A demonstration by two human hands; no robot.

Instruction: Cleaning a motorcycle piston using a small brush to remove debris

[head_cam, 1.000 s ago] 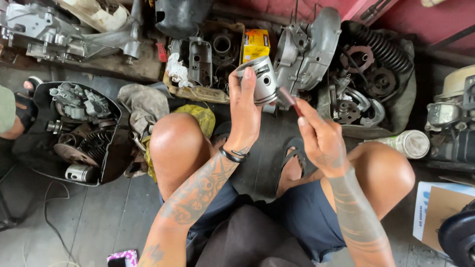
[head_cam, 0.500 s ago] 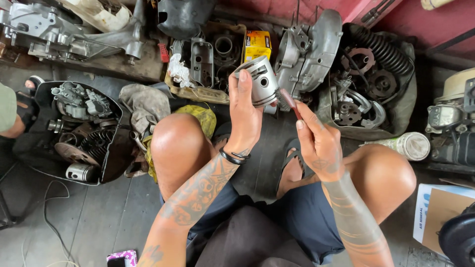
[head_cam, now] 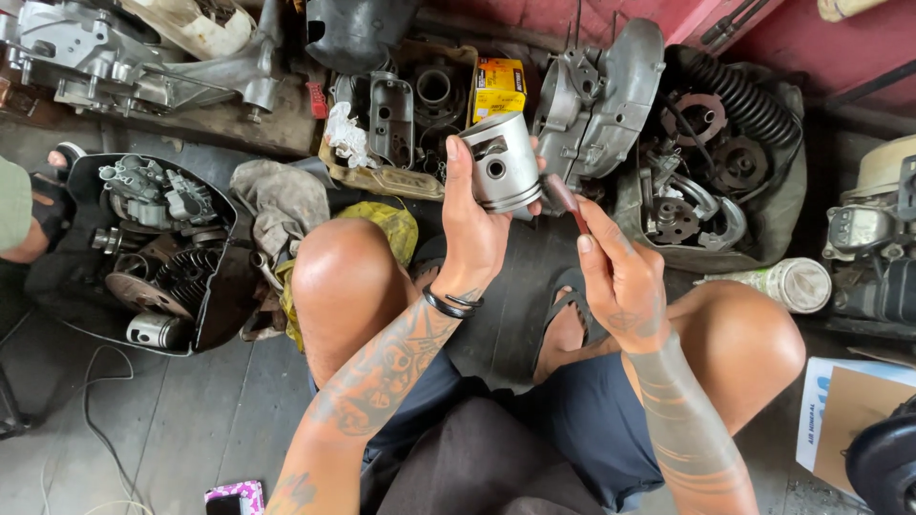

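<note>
My left hand (head_cam: 474, 227) holds up a silver metal piston (head_cam: 503, 163), with the pin hole in its side facing me. My right hand (head_cam: 620, 272) pinches a thin tool with a dark reddish handle (head_cam: 565, 200), whose tip sits close to the piston's lower right edge. Both hands hover above my bare knees as I squat over a dark mat on the floor.
A black tub of engine parts (head_cam: 153, 248) stands at the left beside dirty rags (head_cam: 281, 195). Engine casings (head_cam: 601, 95), a yellow box (head_cam: 499, 84) and a tray of parts (head_cam: 401, 114) lie ahead. A dark bag of clutch parts (head_cam: 716, 162) sits at the right. Another person's foot (head_cam: 38, 215) shows at the far left.
My left hand has tilted the piston slightly, and my right hand has shifted the tool a little closer to its lower edge.
</note>
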